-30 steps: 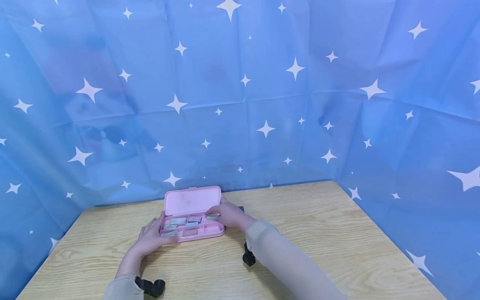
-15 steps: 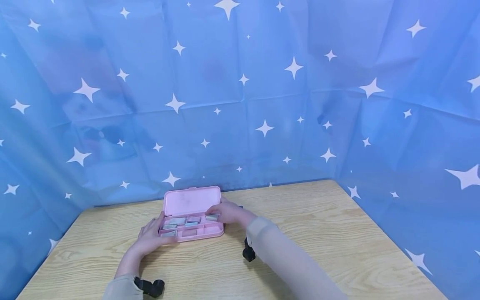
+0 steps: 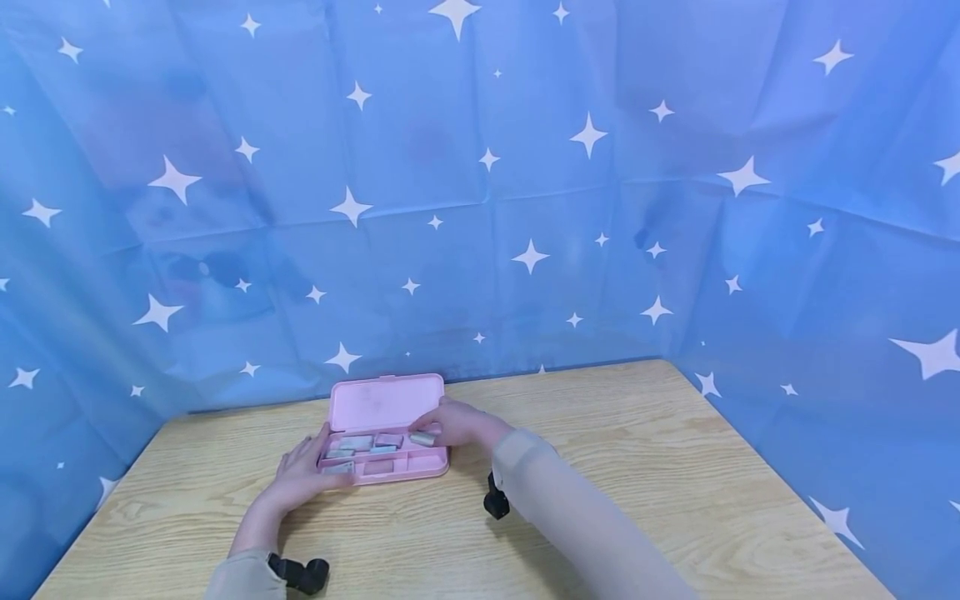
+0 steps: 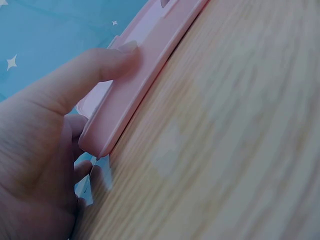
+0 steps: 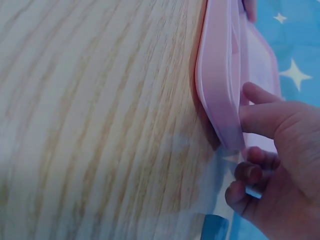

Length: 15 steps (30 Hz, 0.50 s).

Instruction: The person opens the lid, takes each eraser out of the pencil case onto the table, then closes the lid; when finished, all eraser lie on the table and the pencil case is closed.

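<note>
An open pink pencil case (image 3: pixel 386 406) lies near the table's back edge, its lid standing up at the rear. My left hand (image 3: pixel 300 473) holds its left end; in the left wrist view the thumb (image 4: pixel 112 62) lies over the front wall, with the other fingers around the end. Over the rear compartment's right part, my right hand (image 3: pixel 459 422) pinches a small pale green eraser (image 3: pixel 422 437), which sits tilted. That eraser is hidden in the right wrist view. Several pastel eraser-like blocks lie in the case, among them a pinkish one (image 3: pixel 378 467) in the front compartment.
The case stands on a wood-grain table (image 3: pixel 600 467). A blue curtain with white stars (image 3: pixel 530 257) hangs behind it and on both sides. A dark blue object (image 5: pixel 215 227), only partly seen, is near my right hand in the right wrist view.
The eraser between my right fingers has turned from nearly level to tilted, its right end lower. My right hand has shifted only slightly. My left hand stays on the case.
</note>
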### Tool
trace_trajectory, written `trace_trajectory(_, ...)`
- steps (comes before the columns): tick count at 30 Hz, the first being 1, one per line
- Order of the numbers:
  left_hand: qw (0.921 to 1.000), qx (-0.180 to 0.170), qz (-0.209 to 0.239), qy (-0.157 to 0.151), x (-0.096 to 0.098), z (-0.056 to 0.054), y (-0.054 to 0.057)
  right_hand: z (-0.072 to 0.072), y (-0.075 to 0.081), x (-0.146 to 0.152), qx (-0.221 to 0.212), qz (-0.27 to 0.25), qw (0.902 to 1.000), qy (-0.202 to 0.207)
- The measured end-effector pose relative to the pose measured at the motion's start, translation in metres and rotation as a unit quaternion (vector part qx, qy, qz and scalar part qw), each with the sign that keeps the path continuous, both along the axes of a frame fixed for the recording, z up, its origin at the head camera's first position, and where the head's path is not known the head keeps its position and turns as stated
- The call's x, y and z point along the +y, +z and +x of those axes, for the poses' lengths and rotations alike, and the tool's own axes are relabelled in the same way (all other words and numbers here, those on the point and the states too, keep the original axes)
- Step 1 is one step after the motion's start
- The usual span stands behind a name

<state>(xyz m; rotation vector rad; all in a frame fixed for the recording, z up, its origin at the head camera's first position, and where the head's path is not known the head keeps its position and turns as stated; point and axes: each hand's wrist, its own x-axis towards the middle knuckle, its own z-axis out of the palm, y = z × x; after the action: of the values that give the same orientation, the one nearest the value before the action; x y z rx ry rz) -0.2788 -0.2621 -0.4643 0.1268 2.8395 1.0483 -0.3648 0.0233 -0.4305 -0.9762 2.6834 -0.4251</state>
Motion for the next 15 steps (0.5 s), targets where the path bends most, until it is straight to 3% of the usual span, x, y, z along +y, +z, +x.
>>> trace_trajectory(15, 0.9999, 0.007, -0.007, -0.006, -0.0017, -0.0014, -0.0027, 0.003, 0.0062, 0.0014, 0.009, 0.02, 0.9996, 0.017)
